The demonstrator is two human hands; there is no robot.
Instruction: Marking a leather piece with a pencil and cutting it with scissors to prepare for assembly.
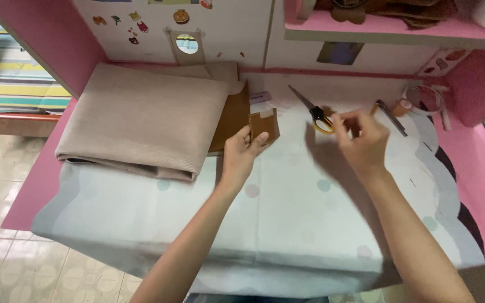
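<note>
Head view shows the left hand [241, 152] pinching a brown card [264, 124] just beside the folded cloth [141, 120], while right hand [361, 140] fingers close at the scissors [315, 111] handle.

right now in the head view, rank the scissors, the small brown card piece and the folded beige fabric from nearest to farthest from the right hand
1. Scissors: just left of the right hand, yellow handles at its fingers.
2. Small brown card piece: further left, held by the left hand.
3. Folded beige fabric: far left of the desk.
</note>
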